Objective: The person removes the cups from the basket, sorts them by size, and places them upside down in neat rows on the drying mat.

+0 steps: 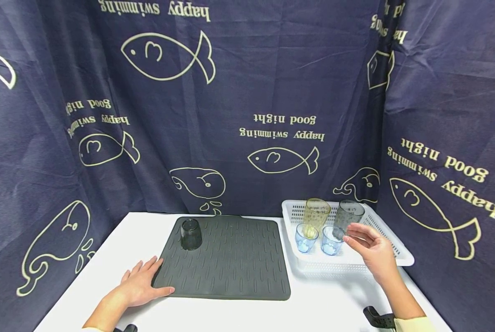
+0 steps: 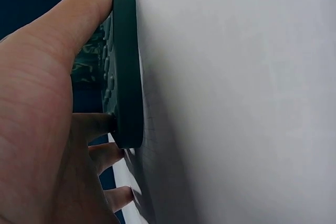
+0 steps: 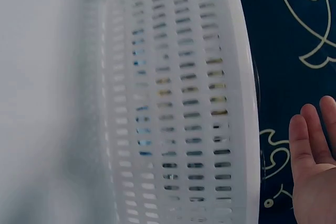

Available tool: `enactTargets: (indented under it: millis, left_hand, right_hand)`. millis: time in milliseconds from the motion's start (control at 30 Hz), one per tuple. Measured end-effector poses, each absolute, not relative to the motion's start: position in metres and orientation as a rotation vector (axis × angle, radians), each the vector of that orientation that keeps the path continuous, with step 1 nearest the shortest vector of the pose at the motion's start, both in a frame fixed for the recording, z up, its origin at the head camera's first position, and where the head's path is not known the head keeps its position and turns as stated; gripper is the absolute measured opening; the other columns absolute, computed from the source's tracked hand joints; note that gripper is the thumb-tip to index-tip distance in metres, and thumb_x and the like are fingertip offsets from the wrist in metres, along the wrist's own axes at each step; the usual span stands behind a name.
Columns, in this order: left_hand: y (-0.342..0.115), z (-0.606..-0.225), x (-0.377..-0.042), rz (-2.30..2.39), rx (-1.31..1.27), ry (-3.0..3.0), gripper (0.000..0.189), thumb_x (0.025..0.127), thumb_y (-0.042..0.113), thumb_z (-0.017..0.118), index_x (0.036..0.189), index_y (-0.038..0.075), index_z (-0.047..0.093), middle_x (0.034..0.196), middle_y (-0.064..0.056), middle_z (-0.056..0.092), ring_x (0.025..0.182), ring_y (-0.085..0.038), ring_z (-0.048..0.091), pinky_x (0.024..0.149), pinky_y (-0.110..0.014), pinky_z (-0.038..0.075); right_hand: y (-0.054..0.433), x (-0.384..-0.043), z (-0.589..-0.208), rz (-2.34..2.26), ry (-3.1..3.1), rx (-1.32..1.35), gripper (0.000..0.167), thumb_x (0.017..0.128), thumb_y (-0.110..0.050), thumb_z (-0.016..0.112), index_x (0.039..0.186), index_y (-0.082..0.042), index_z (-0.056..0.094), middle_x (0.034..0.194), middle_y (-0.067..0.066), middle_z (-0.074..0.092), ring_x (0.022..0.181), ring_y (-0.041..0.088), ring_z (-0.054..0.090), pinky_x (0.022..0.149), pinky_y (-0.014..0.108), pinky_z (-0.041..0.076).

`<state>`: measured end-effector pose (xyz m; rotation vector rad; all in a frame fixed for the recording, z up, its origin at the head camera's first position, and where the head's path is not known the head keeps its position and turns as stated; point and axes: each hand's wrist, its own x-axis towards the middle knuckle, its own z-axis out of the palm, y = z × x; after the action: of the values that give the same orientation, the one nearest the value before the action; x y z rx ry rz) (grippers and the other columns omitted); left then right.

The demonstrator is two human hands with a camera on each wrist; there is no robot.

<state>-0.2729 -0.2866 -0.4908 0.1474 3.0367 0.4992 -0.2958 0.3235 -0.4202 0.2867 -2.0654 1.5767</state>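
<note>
My left hand (image 1: 137,286) rests at the near left corner of a dark grey ribbed drying mat (image 1: 231,263), fingers spread. In the left wrist view its thumb (image 2: 86,11) touches the mat's edge. On the mat's far left stands a dark glass (image 1: 191,237). Over the near right part of a white plastic basket (image 1: 288,221) hovers my right hand (image 1: 372,251), fingers loosely bent and holding nothing. Nearest its fingertips is a small blue glass (image 1: 330,244), with another blue glass (image 1: 304,242) to the left. Behind them stand a yellowish tumbler (image 1: 316,213) and a grey tumbler (image 1: 349,213).
The white table (image 1: 214,316) carries the mat on the left and the basket on the right, a narrow gap between them. A dark blue curtain (image 1: 247,97) with fish drawings encloses the back and both sides. Slotted walls of the basket (image 3: 178,98) fill the right wrist view.
</note>
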Motion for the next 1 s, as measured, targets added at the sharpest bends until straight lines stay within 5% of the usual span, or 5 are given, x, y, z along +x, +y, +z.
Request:
enactTargets:
  millis: [433, 533, 667, 867, 1000]
  left_hand:
    - [-0.286, -0.490, -0.272, 0.513, 0.141, 3.035, 0.106, 0.080, 0.070, 0.073, 0.152, -0.002, 0.042, 0.159, -0.031, 0.036, 0.144, -0.066, 0.025, 0.108, -0.085, 0.019]
    - [-0.286, -0.491, -0.273, 0.511, 0.138, 3.034, 0.107, 0.080, 0.070, 0.073, 0.152, -0.002, 0.042, 0.159, -0.031, 0.036, 0.144, -0.066, 0.025, 0.108, -0.085, 0.019]
    - [-0.285, -0.490, -0.273, 0.507, 0.136, 3.037, 0.107, 0.080, 0.071, 0.072, 0.152, -0.002, 0.042, 0.159, -0.031, 0.036, 0.144, -0.066, 0.025, 0.109, -0.085, 0.019]
    - [-0.286, -0.490, -0.272, 0.512, 0.138, 3.034, 0.106, 0.081, 0.071, 0.072, 0.152, -0.001, 0.042, 0.159, -0.031, 0.036, 0.143, -0.066, 0.024, 0.108, -0.085, 0.018]
    - [-0.288, -0.491, -0.272, 0.531, 0.127, 3.027, 0.107, 0.080, 0.072, 0.072, 0.153, -0.001, 0.042, 0.159, -0.030, 0.036, 0.144, -0.065, 0.024, 0.109, -0.085, 0.017]
  right_hand:
    - [0.345, -0.320, -0.404, 1.443, -2.390, 0.284, 0.056, 0.092, -0.020, 0.079, 0.138, 0.002, 0.056, 0.116, -0.034, 0.058, 0.109, -0.009, 0.059, 0.087, 0.006, 0.051]
    - [0.346, -0.323, -0.401, 1.368, -2.478, 0.275, 0.060, 0.092, -0.025, 0.079, 0.141, 0.000, 0.055, 0.124, -0.021, 0.060, 0.107, -0.013, 0.055, 0.084, 0.010, 0.053]
    - [0.348, -0.329, -0.399, 1.283, -2.574, 0.267, 0.063, 0.091, -0.029, 0.080, 0.143, -0.004, 0.055, 0.143, 0.011, 0.056, 0.108, -0.014, 0.052, 0.082, 0.015, 0.054]
    - [0.353, -0.335, -0.401, 1.271, -2.646, 0.294, 0.068, 0.090, -0.026, 0.081, 0.146, -0.001, 0.051, 0.149, 0.026, 0.050, 0.128, 0.031, 0.057, 0.083, 0.019, 0.055]
    - [0.356, -0.341, -0.403, 1.249, -2.706, 0.324, 0.072, 0.089, -0.027, 0.082, 0.147, 0.000, 0.049, 0.151, 0.028, 0.047, 0.136, 0.050, 0.048, 0.092, 0.036, 0.058]
